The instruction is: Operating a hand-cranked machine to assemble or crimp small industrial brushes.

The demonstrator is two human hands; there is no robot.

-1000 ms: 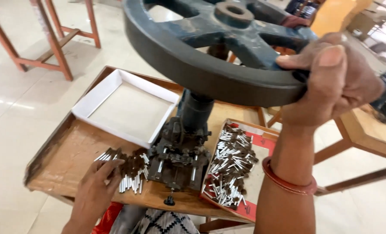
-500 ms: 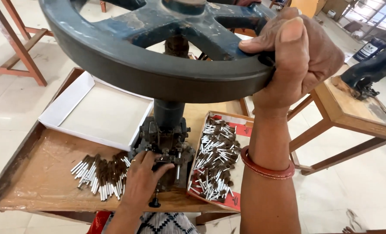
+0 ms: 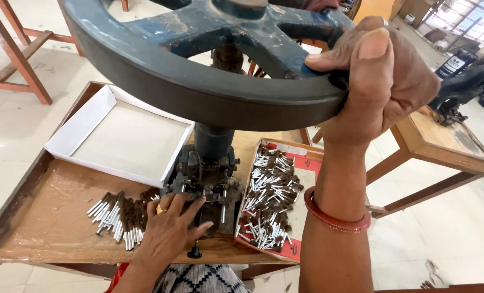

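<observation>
Since a second ago the left hand (image 3: 168,230) has left the loose heap of small brown-and-silver metal-tipped pieces (image 3: 119,217) on the wooden worktable (image 3: 41,217) and come to the base of the dark cast-iron press (image 3: 209,182), where its fingers lie half spread against the tooling, fingertips touching the metal (a gold ring shows on one finger). Whether it pinches one of the small pieces there cannot be told.

Up top, the right hand (image 3: 380,81) is wrapped around the rim of the large dark-grey iron handwheel (image 3: 198,81), thumb pressed flat on the upper face and fingers curled under; a red bangle (image 3: 334,214) circles the wrist.

Left of the press column, an open shallow white cardboard box (image 3: 119,138) sits on the table. Right of the press, a red-edged cardboard tray (image 3: 301,163) holds a larger jumble of the same metal-tipped pieces. Beyond the table stand reddish wooden frames (image 3: 19,59) on a pale tiled floor, and another wooden table (image 3: 448,141) with a dark machine lies off to the right.
</observation>
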